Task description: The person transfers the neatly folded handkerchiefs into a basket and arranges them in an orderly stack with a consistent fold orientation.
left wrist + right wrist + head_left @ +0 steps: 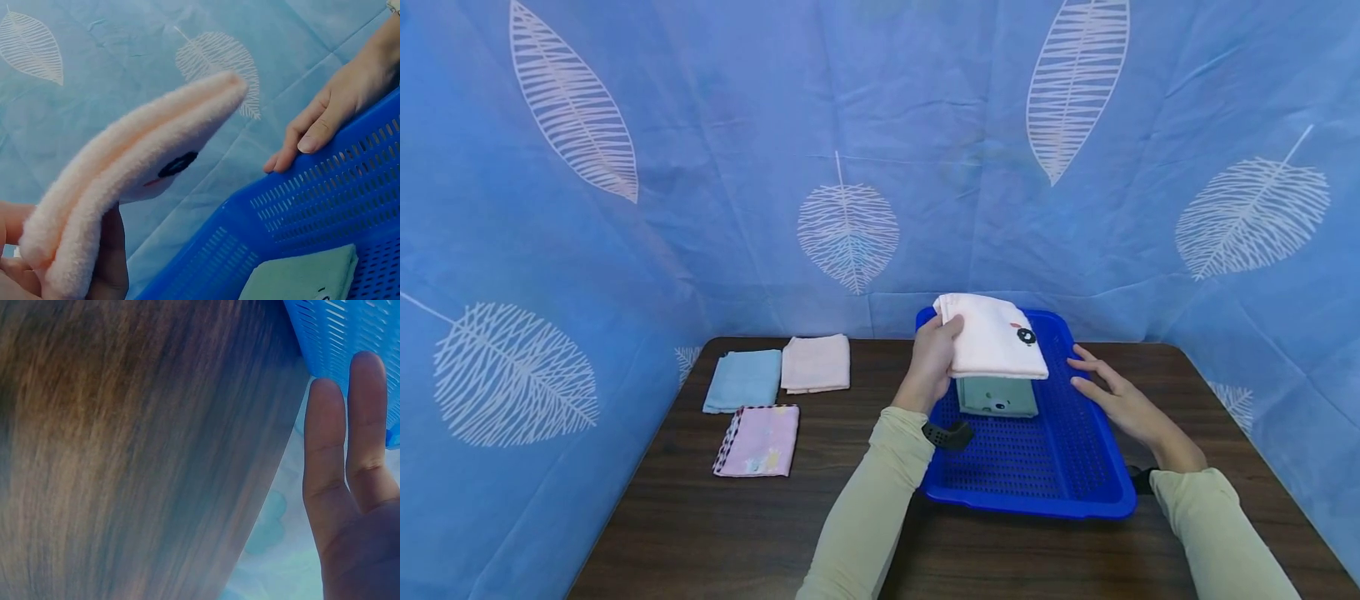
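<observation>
Left hand [929,360] pinching folded white towel [985,337], thumb on top, held up over blue basket [1037,504]. Right hand [1126,404] not grasping, fingers extended at basket's right rim. Folded green towel [997,400] in basket, below left hand's load. Left of left hand, on dark wood table [700,533]: light-blue cloth [743,381], pale-pink cloth [816,365], pink check-edged cloth [765,440]. Blue leaf-print curtain [730,167] beyond both hands.

Folded pale-pink towel [985,337], black eye motif showing, is held by the left hand [931,360] above a blue perforated basket [1007,467] near the desk's [685,533] far edge; the right hand [1126,404] touches the basket's rim.
</observation>
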The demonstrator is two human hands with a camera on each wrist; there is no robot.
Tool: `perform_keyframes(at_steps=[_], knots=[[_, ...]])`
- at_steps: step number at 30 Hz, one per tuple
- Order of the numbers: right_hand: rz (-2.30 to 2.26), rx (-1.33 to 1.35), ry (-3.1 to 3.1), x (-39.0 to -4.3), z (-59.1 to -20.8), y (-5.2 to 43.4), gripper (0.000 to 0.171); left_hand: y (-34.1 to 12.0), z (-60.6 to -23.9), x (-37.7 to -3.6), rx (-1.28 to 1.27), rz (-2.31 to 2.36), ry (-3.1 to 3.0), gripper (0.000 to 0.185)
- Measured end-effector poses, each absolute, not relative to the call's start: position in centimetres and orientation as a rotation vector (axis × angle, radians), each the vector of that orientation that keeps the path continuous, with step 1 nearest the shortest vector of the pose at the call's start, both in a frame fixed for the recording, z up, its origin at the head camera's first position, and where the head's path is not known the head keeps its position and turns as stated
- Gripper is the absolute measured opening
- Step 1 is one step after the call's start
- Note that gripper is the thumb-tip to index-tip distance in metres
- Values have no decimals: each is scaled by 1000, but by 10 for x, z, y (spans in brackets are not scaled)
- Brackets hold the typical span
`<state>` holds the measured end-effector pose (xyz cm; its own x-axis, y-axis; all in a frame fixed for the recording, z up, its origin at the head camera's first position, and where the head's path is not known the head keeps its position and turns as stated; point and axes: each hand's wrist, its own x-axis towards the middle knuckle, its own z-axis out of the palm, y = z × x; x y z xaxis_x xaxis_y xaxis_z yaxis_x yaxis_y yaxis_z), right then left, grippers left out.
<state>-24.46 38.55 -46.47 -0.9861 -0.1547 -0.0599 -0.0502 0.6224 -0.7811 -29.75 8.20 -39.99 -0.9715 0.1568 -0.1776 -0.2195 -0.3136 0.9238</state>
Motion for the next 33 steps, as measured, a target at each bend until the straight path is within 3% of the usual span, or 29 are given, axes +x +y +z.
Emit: perform_keyframes(at_steps=[33], knots=[[-1298,-146,2735,-243,-466,384,68,112,-402,-304,-135,2222,1827,44]])
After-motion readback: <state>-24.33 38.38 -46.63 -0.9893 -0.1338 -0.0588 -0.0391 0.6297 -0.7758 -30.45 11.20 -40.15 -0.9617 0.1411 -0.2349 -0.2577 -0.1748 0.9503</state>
